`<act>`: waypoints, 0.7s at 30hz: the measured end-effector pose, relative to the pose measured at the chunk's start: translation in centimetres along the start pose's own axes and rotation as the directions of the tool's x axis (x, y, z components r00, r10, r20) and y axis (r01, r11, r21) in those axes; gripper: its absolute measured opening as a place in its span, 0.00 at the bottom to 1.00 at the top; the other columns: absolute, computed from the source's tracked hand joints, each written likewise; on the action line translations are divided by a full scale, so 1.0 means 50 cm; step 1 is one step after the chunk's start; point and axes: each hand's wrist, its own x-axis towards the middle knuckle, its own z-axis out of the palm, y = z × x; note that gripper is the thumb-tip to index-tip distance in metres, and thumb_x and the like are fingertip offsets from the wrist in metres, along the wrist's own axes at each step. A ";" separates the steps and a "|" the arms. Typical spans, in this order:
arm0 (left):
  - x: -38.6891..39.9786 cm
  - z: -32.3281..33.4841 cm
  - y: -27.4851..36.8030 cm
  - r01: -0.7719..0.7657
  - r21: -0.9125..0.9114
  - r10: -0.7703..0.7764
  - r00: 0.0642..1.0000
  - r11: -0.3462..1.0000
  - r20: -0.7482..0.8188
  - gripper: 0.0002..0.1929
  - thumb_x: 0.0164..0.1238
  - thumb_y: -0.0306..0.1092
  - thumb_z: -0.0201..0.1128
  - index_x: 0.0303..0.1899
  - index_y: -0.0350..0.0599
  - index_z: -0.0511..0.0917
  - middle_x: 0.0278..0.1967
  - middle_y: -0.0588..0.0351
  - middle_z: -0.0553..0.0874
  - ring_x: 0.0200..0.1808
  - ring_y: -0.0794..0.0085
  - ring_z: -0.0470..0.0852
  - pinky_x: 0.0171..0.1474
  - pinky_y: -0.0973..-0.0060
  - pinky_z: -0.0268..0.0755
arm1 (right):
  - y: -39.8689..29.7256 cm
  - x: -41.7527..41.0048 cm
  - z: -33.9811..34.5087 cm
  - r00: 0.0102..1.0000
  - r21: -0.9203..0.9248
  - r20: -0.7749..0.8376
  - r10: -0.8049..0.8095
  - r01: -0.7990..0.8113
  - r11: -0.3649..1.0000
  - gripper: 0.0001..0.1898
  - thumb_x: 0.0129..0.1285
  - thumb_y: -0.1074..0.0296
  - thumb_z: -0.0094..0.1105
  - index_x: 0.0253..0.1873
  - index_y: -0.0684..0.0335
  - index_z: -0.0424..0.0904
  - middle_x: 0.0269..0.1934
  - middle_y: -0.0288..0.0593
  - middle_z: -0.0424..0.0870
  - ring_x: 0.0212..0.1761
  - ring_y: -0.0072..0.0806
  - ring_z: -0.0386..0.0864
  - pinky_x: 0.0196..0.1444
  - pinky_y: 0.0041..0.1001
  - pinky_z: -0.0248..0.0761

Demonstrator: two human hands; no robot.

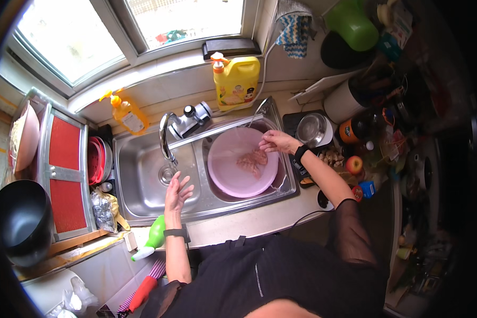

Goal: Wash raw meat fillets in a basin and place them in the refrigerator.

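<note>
My left hand [179, 192] is over the front of the left sink basin [137, 190], below the chrome faucet [166, 137]. Its fingers are apart and it holds nothing. A pink plastic tub [226, 181] sits in the right sink basin. Inside it lies a reddish piece of what looks like raw meat [254, 161], apparently in water. Over the tub's right rim hangs my right hand [277, 142], fingers curled, close to the meat. Whether anything is pinched between those fingertips I cannot tell.
Behind the sink stand a yellow detergent jug [236, 85] and an orange pump bottle [129, 115]. A green spray bottle [155, 234] lies at the front edge. To the right are a metal bowl [312, 129], an apple [354, 165] and a dark drink bottle [353, 131].
</note>
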 end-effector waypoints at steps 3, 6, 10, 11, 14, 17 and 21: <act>-0.001 0.013 -0.012 0.010 -0.002 -0.010 1.000 1.000 -0.026 0.24 0.67 0.46 0.52 0.62 0.52 0.61 0.51 0.47 0.77 0.37 0.60 0.84 0.30 0.72 0.81 | -0.011 -0.011 0.004 0.999 0.044 -0.038 -0.026 0.028 0.999 0.07 0.69 0.62 0.46 0.47 0.56 0.66 0.43 0.42 0.79 0.43 0.26 0.80 0.40 0.24 0.76; 0.001 0.030 -0.020 -0.011 0.003 0.011 0.999 1.000 -0.039 0.24 0.67 0.46 0.53 0.60 0.49 0.62 0.51 0.47 0.77 0.36 0.60 0.84 0.30 0.73 0.81 | -0.026 -0.026 0.007 0.997 0.078 -0.065 -0.051 0.056 0.995 0.07 0.69 0.61 0.45 0.46 0.55 0.65 0.44 0.42 0.79 0.44 0.28 0.80 0.41 0.26 0.76; 0.012 0.036 -0.025 -0.004 0.047 0.007 0.999 0.999 -0.051 0.22 0.67 0.45 0.54 0.57 0.46 0.64 0.47 0.50 0.79 0.36 0.61 0.84 0.30 0.72 0.81 | -0.034 -0.051 0.006 0.995 0.072 -0.066 -0.068 0.073 0.995 0.07 0.69 0.61 0.44 0.46 0.55 0.64 0.45 0.43 0.79 0.44 0.29 0.80 0.41 0.27 0.76; 0.017 0.035 -0.028 -0.009 0.047 0.011 0.999 0.999 -0.048 0.22 0.67 0.45 0.54 0.57 0.46 0.64 0.47 0.50 0.79 0.36 0.61 0.84 0.30 0.72 0.81 | -0.034 -0.054 0.005 0.993 0.058 -0.081 -0.085 0.090 0.994 0.07 0.69 0.61 0.44 0.46 0.55 0.64 0.45 0.43 0.79 0.44 0.29 0.80 0.41 0.27 0.75; 0.032 0.036 -0.037 0.005 0.070 0.000 0.997 0.998 -0.072 0.18 0.67 0.44 0.53 0.53 0.46 0.67 0.42 0.52 0.79 0.34 0.63 0.84 0.29 0.73 0.80 | -0.035 -0.059 -0.001 0.988 0.034 -0.100 -0.117 0.121 0.992 0.07 0.70 0.61 0.42 0.46 0.56 0.64 0.46 0.43 0.79 0.44 0.29 0.80 0.41 0.27 0.75; 0.043 0.040 -0.042 0.017 0.133 -0.001 0.993 0.991 -0.117 0.16 0.68 0.45 0.52 0.50 0.45 0.68 0.37 0.55 0.79 0.31 0.68 0.82 0.27 0.76 0.77 | -0.031 -0.067 -0.006 0.984 0.031 -0.115 -0.134 0.138 0.990 0.08 0.70 0.61 0.41 0.47 0.57 0.63 0.46 0.44 0.78 0.44 0.29 0.79 0.41 0.27 0.75; 0.051 0.041 -0.042 0.066 0.154 -0.045 0.989 0.986 -0.139 0.15 0.68 0.45 0.53 0.46 0.46 0.70 0.35 0.57 0.79 0.30 0.69 0.82 0.27 0.77 0.76 | -0.029 -0.099 -0.004 0.982 0.041 -0.130 -0.139 0.146 0.988 0.07 0.70 0.62 0.41 0.45 0.57 0.63 0.46 0.45 0.77 0.43 0.30 0.80 0.40 0.27 0.76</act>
